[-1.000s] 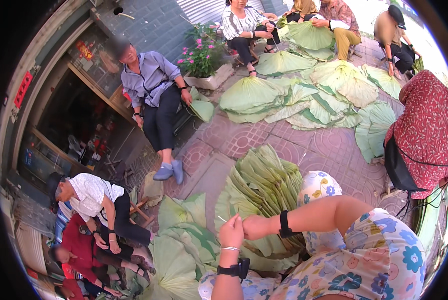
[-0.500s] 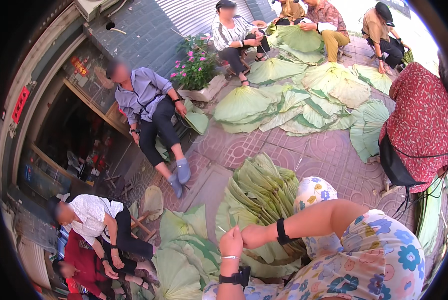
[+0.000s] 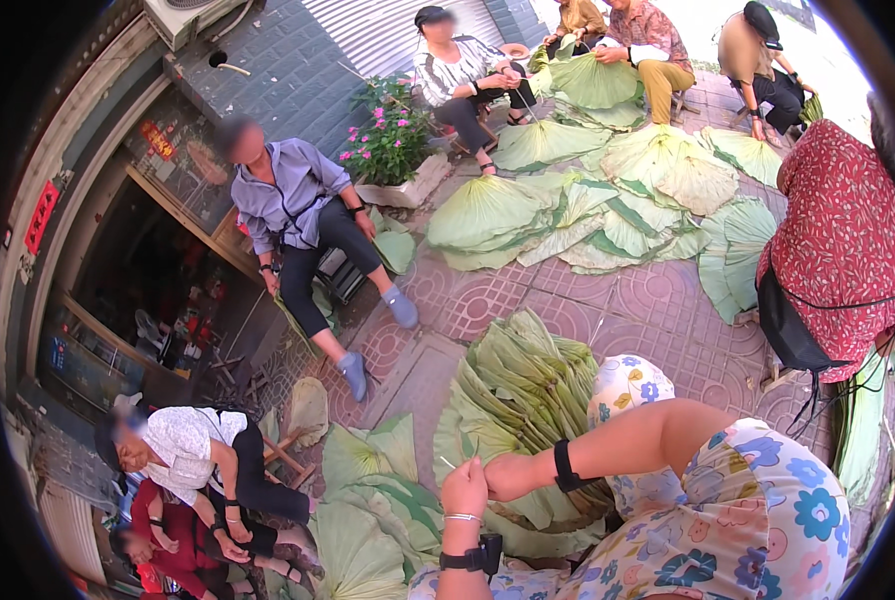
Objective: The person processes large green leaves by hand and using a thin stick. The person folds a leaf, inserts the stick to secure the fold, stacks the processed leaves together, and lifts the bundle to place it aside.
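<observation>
Leaf bundle [image 3: 528, 375] = landmark: red paving [image 3: 658, 335] shows along its far edge & far R side, running out to the big leaf pile [image 3: 608, 220] beyond; on its near R, floral-clad knee [image 3: 630, 385] sits right up against it, so tight there. Bundle's on the ground, just beyond the hands: folded green leaves packed in a fan, brownish-yellow ribs drawing in twd its near R, outer edges loose & wavy. L hand [image 3: 463, 488] at bundle's near L, fingers pinched on a thin white strip [image 3: 448, 462], tip poking out. R hand [image 3: 508, 477] over bundle's near part, pressed to L hand, fingers curled; can't tell if they grip anything. R forearm [image 3: 618, 435] cuts across bundle's near part, hiding some. Flat leaves [image 3: 368, 515] lie L of bundle; seated person in blue shirt [image 3: 298, 195] & flower planter [image 3: 408, 185] far L of it; person in red patterned top [image 3: 838, 240] w/ black bag [image 3: 790, 325] well off to its R.
</observation>
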Demonstrator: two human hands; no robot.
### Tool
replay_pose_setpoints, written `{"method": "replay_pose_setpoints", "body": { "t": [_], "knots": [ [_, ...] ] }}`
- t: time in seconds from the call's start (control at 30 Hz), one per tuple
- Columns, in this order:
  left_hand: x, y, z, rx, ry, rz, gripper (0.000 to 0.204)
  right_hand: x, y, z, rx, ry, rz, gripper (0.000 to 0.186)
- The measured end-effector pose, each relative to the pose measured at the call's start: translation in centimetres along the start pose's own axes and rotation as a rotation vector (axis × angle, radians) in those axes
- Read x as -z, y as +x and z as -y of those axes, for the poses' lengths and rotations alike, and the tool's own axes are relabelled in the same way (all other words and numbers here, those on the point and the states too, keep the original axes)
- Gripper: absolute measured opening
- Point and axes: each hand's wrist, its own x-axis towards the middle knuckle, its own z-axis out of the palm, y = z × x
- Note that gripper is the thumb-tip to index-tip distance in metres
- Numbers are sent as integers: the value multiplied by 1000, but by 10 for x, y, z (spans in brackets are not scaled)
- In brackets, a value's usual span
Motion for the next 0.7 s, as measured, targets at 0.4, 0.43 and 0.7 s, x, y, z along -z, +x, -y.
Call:
{"method": "replay_pose_setpoints", "body": {
  "t": [0.4,0.43,0.7],
  "knots": [
    [3,-2,-10,97,-50,54,38,9,-2,5,-18,-11,48,24],
    [3,-2,-10,101,-63,54,38,10,-2,7,-14,-5,55,23],
    [-5,0,8,-55,-43,-58,33,12,-3,10,3,4,24,24]
  ]
}}
